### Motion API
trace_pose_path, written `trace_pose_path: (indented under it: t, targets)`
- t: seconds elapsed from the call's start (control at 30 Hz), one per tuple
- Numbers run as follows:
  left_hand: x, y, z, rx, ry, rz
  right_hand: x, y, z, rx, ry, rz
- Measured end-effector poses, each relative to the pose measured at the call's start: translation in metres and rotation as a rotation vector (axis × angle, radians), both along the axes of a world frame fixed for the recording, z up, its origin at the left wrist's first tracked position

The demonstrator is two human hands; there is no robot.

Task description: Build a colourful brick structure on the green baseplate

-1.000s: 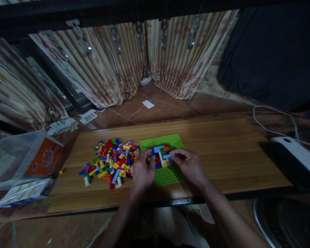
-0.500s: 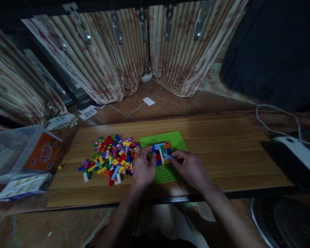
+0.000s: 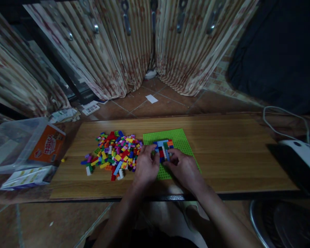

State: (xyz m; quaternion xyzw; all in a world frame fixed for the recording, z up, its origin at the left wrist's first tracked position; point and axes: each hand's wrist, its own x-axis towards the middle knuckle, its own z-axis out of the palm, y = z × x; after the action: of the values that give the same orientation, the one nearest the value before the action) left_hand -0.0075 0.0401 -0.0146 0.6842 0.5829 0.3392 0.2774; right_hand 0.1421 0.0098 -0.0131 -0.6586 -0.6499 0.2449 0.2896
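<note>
A light green studded baseplate (image 3: 179,135) lies on the wooden table, with a low build of toy building bricks (image 3: 160,144) on its middle. Blue, light blue, red, white, green and orange pieces show in the build. My left hand (image 3: 147,166) holds the build's left side, fingers curled and thumb along its near edge. At the right side, my right hand (image 3: 185,168) has its thumb and forefinger closed around a light blue brick (image 3: 167,155) against the build. My fingers partly cover that brick and the build's near right corner.
A heap of loose coloured bricks (image 3: 119,151) lies left of the baseplate on the table (image 3: 227,148). A clear plastic bin (image 3: 20,144) and a white box (image 3: 28,177) stand beyond the left end. A white device with a cable (image 3: 297,151) sits at the right.
The light blue brick has moved from the tilted hold of my right fingers down against the build. My right hand has come closer to my left. The whole view has shifted slightly.
</note>
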Motion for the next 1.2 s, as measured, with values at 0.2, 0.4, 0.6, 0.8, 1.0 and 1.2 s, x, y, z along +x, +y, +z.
trace_pose_path:
  t: [0.2, 0.4, 0.6, 0.8, 1.0, 1.2]
  targets:
    - [0.000, 0.000, -0.003, 0.008, -0.003, -0.009, -0.001, -0.002, 0.004, -0.009, -0.054, -0.001]
    - [0.000, -0.002, 0.002, -0.020, 0.016, 0.004, 0.025, 0.004, 0.006, 0.034, 0.015, -0.077]
    - [0.000, 0.000, -0.002, -0.032, 0.008, 0.001, 0.041, 0.009, 0.008, 0.016, 0.029, -0.172]
    - [0.000, 0.001, -0.004, -0.022, 0.012, 0.007, 0.030, 0.010, 0.004, -0.006, -0.035, -0.182]
    - [0.000, -0.001, -0.002, 0.012, 0.025, 0.003, 0.023, 0.011, 0.001, -0.026, -0.072, -0.176]
    - [0.008, -0.006, -0.005, 0.155, 0.093, -0.033, 0.014, 0.012, 0.003, -0.037, -0.097, -0.205]
